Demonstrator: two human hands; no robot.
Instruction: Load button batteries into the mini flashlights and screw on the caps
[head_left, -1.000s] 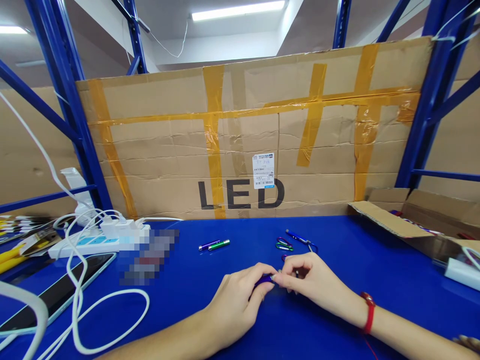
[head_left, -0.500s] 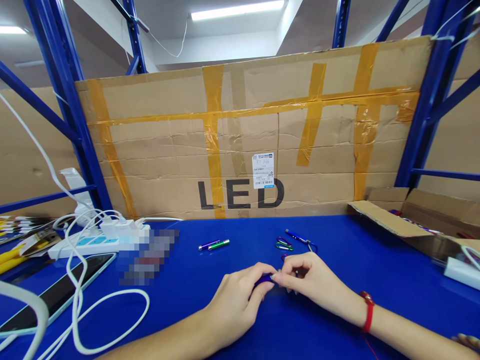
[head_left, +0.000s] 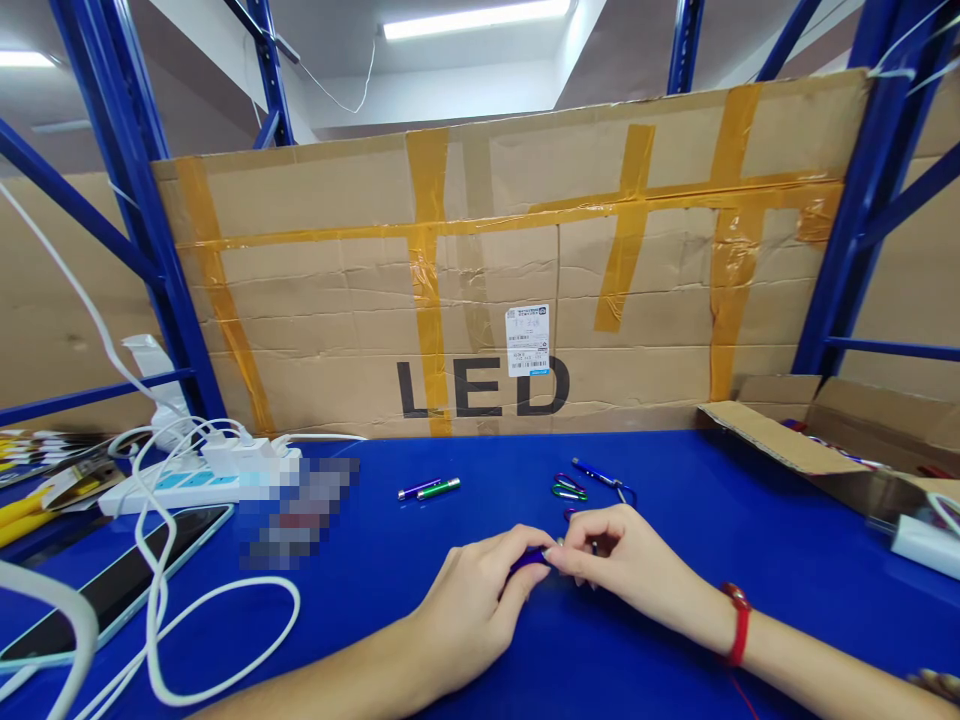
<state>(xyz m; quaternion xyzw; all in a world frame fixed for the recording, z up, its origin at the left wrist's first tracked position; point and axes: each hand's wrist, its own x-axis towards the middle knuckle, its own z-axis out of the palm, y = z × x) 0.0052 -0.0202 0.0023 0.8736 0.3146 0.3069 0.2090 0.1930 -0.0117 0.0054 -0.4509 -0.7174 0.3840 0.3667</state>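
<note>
My left hand (head_left: 480, 600) is closed around a small purple tube (head_left: 529, 560), thumb below and index finger above it. Most of the tube is hidden by the fingers. At the tube's right end, my right hand (head_left: 611, 548) pinches with thumb and index finger; what sits between those fingertips is too small to make out. A bit of purple metal (head_left: 569, 514) shows just behind the right hand's knuckles. Beyond the hands lie a green carabiner clip (head_left: 568, 492) with a darker clip beside it, and a blue tube (head_left: 594, 471) with a clip at its end.
A purple tube (head_left: 417, 490) and a green tube (head_left: 439, 489) lie side by side further left. White cables (head_left: 225, 585), a phone (head_left: 120, 585) and a power strip (head_left: 187, 485) occupy the left. An open cardboard box (head_left: 787, 440) stands right; taped cardboard (head_left: 337, 330) closes the back.
Both hands keep the same pose on the purple tube. The whole view has shifted very slightly; nothing on the table has moved.
</note>
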